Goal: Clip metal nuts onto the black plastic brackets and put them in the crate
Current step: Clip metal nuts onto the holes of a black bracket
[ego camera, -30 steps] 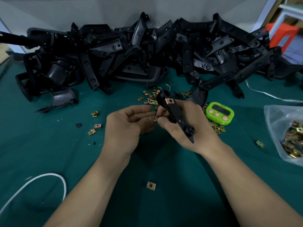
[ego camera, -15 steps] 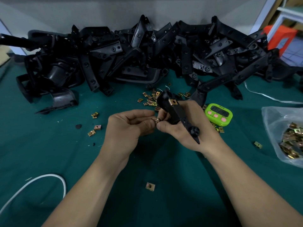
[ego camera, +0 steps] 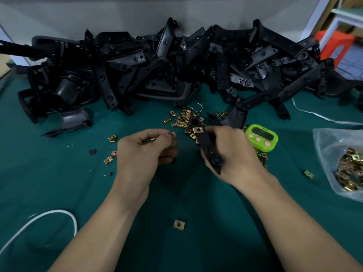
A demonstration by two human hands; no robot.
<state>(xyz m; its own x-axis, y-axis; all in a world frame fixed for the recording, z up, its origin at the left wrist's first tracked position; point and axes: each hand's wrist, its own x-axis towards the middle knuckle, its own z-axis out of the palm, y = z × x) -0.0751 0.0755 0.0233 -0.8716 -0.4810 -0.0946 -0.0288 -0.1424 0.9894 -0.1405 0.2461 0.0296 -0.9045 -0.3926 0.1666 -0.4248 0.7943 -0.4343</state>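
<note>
The far edge of the green surface is lined by a heap of black brackets, and a clear bag of metal nuts is laid at the right edge. Near the middle of the surface, the right hand is closed around one black bracket, on whose far end a clipped nut is carried. The left hand is curled, a loose nut being pinched at its fingertips, apart from the bracket. A green timer is set just beside the right hand, and scattered nuts are strewn beyond both hands.
</note>
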